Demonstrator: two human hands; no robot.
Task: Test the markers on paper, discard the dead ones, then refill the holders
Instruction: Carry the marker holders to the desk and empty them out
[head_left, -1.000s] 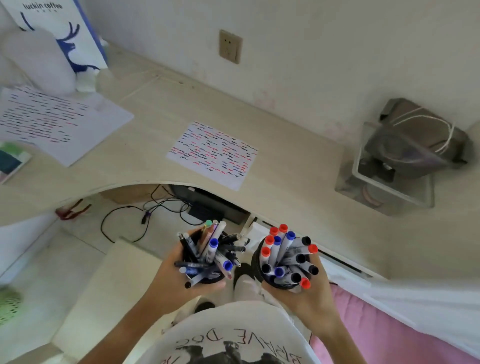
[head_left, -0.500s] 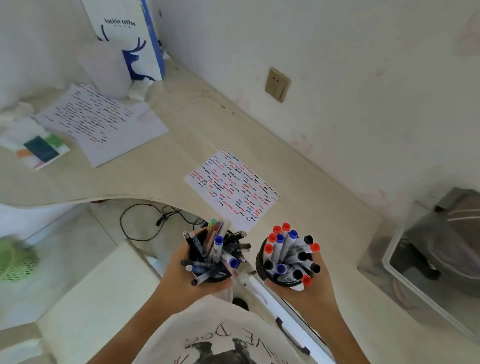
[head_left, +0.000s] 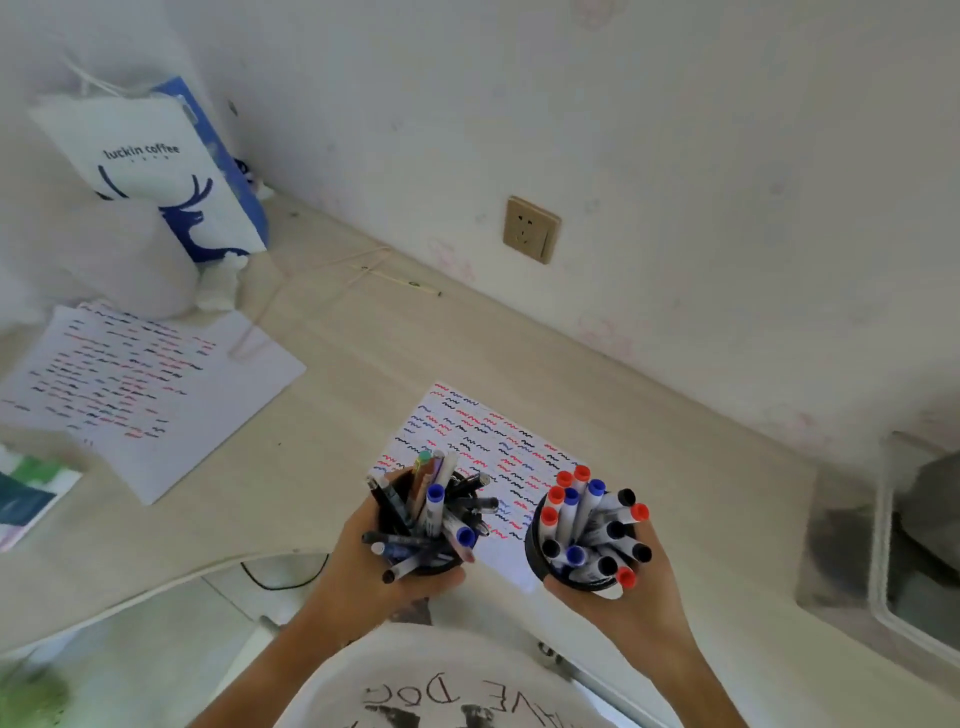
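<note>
L hand & R hand each grip, seemingly, a marker holder.

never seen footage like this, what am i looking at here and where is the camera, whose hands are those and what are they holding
No robot here: a person wears a wide-angle camera on the head, looking down at their own hands. The left hand grips a black holder crammed with mixed pens and markers. The right hand grips a second holder of markers with red, blue and black caps. Below lies a pale desk with a test sheet covered in squiggles, another scribbled sheet farther left, and a coffee bag against the wall.
</note>
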